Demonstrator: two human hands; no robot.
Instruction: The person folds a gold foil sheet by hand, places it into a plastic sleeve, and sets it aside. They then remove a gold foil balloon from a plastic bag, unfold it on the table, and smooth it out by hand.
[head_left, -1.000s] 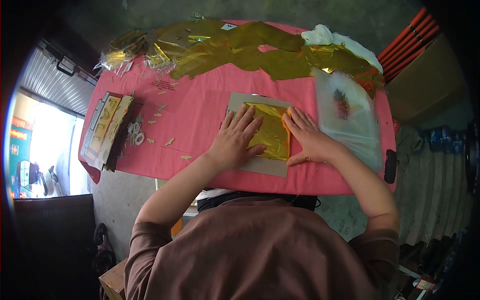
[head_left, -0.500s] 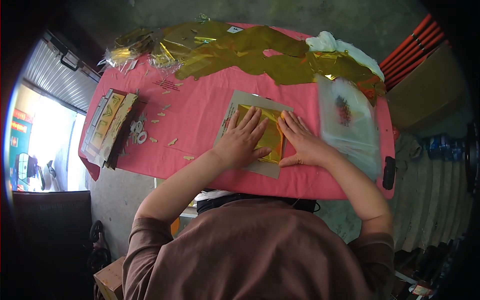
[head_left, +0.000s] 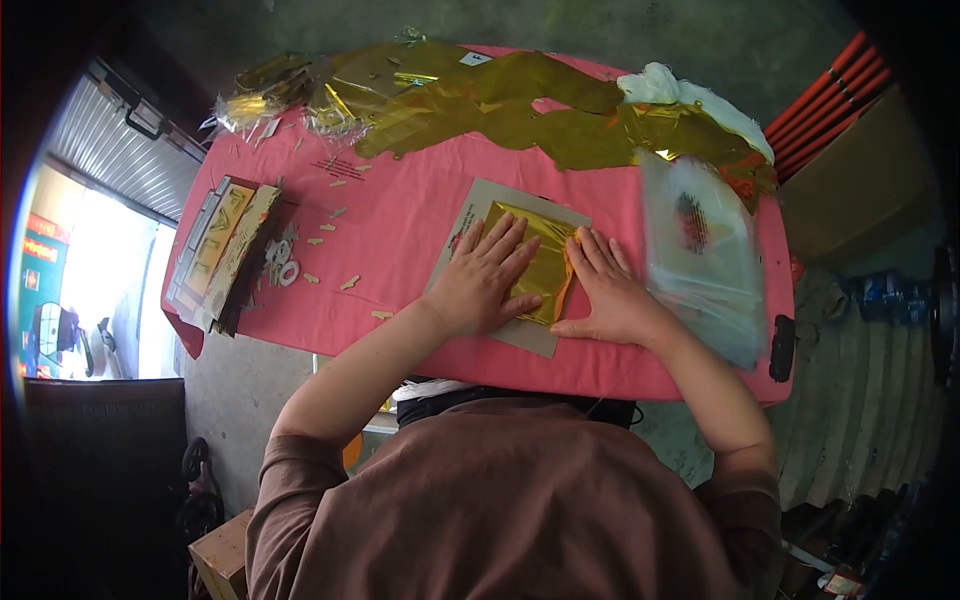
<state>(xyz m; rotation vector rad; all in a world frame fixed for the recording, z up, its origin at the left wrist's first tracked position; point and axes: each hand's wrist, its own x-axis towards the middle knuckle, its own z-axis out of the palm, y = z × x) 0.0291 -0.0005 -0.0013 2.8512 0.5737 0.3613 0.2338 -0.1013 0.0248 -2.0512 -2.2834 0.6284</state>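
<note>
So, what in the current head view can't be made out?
All in the head view:
- Gold sheet: the part under the left hand, hidden by its palm and fingers.
- Grey board: its print, too small to read.
- Clear plastic bags: the wording of their dark print, too small and blurred.
- Cardboard box: its lower part, cut off by the bottom edge.

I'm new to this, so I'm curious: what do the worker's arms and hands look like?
The left hand and right hand are gloveless. Both forearms are bare, with no watch or bracelet visible. The loose, plain brown fabric sleeves end near the elbows. I cannot tell about rings.
</note>
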